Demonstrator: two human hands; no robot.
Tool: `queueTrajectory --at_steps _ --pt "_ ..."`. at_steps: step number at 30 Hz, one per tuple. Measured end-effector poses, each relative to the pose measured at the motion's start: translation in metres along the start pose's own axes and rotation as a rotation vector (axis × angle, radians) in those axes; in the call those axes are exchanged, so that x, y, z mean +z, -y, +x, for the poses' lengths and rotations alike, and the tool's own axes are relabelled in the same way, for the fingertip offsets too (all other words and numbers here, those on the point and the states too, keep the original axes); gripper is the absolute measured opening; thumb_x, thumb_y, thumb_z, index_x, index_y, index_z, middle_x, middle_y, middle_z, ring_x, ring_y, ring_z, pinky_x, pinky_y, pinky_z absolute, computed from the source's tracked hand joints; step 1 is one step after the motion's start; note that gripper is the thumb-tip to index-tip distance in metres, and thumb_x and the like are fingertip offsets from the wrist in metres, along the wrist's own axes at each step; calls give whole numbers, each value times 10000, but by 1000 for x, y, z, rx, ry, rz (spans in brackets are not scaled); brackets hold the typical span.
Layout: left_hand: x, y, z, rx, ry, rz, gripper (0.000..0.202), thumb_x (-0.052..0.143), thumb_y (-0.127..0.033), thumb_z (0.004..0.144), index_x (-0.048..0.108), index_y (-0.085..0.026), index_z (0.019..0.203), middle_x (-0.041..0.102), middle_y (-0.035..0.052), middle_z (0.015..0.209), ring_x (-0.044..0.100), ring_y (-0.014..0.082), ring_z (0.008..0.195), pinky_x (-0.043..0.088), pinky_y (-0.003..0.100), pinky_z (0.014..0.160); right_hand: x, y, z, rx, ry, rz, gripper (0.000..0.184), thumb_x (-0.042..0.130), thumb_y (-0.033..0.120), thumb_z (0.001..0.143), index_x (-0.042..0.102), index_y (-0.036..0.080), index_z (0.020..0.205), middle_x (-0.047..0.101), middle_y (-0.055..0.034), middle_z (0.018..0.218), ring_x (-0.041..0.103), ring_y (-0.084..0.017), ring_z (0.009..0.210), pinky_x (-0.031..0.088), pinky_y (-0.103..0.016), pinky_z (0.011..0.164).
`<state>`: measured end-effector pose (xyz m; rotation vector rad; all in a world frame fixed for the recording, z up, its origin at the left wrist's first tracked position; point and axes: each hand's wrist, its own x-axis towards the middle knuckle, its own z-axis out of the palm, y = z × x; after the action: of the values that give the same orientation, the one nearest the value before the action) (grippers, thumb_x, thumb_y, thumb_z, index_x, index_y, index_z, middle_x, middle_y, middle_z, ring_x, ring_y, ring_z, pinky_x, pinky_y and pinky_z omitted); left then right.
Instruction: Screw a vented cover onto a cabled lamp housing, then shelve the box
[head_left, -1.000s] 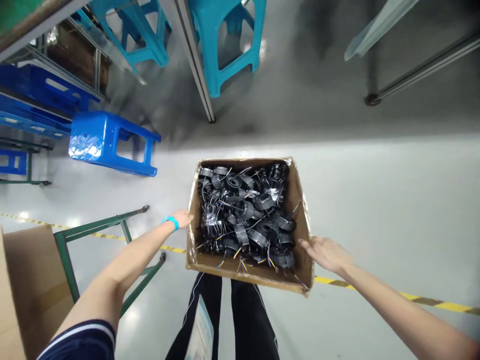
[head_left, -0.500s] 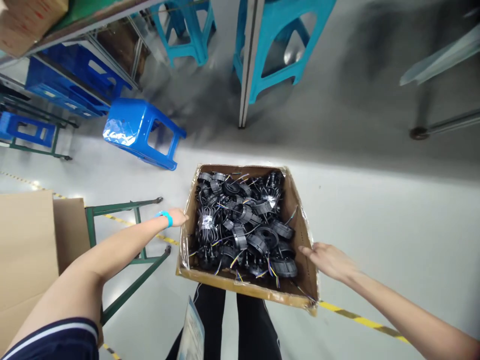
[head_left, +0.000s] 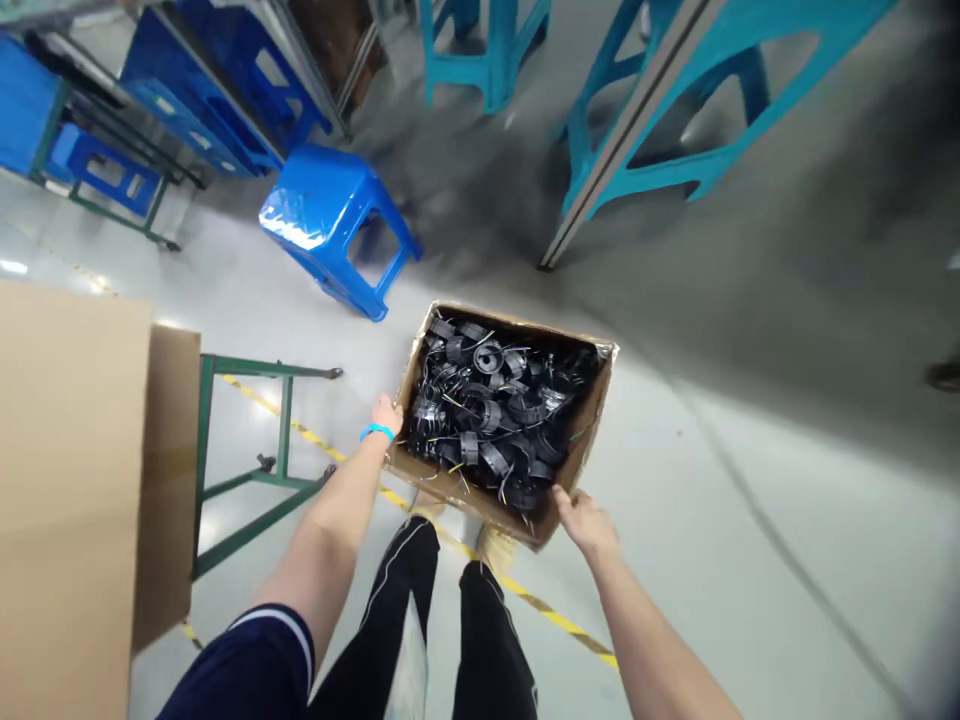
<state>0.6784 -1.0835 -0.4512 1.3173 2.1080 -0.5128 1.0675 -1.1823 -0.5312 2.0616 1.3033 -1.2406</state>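
An open cardboard box is between my hands, tilted slightly in view, with clear tape along its rim. Inside lie many black ring-shaped plastic parts with coiled black cables and thin coloured wire ends. My left hand, below a blue wristband, grips the box's left side near the front corner. On the right side, my right hand has its thumb at the rim, its other fingers hidden behind the wall. Whether the box touches the floor I cannot tell.
A blue stool stands beyond the box to the left, and teal stools are further back. A metal post rises near them. At left are a green wheeled frame and a large carton. Yellow-black tape crosses the floor.
The box looks smaller and further below me, turned slightly clockwise, with both hands still on it. My left hand has come nearer its front corner. My view has shifted, and my feet now show.
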Motion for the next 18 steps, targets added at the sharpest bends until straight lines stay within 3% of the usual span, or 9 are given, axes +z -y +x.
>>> queueTrajectory --at_steps 3,7,10,12,14,16,18 --pt "6 23 -82 -5 -41 -135 383 603 -374 977 579 -162 1296 613 112 1286 635 236 1112 562 460 946 -8 -1 -56 -46 42 62 395 550 471 1004 603 121 1179 633 -67 1044 624 -141 905 559 -334 849" --pt "-6 68 -240 60 -157 -305 381 685 -302 901 624 -184 1257 656 108 1232 638 229 1139 537 411 1005 -17 15 -157 -156 63 65 341 538 428 1011 622 113 1109 655 -46 925 639 -128 818 563 -318 823" --pt "-31 109 -352 40 -350 -388 360 678 -295 874 658 -223 1227 617 110 1340 570 269 1266 472 445 1093 -11 48 -227 -395 105 56 446 490 547 975 636 126 993 667 -46 783 654 -143 692 575 -316 736" --pt "-57 146 -409 -31 -519 -406 365 623 -339 912 651 -239 1262 578 117 1411 499 317 1346 391 533 1144 -5 87 -264 -614 100 39 580 397 681 908 630 156 992 697 -83 820 682 -179 708 588 -326 712" --pt "-88 190 -448 -209 -778 -328 404 566 -379 954 617 -249 1333 530 126 1475 405 358 1428 311 601 1169 -2 143 -295 -848 69 8 700 313 763 846 612 168 1066 714 -118 948 708 -212 818 599 -336 751" --pt "-114 237 -468 -448 -994 -194 487 572 -421 956 570 -222 1400 495 145 1510 329 377 1479 258 614 1193 -4 217 -321 -1078 5 -30 769 283 780 841 574 153 1178 689 -149 1107 693 -240 989 585 -361 869" --pt "-129 278 -472 -633 -1042 -115 628 656 -477 898 540 -173 1435 478 177 1519 306 396 1491 234 614 1213 -7 303 -349 -1293 -94 -77 798 321 768 858 525 123 1281 620 -186 1255 617 -279 1162 510 -422 1027"
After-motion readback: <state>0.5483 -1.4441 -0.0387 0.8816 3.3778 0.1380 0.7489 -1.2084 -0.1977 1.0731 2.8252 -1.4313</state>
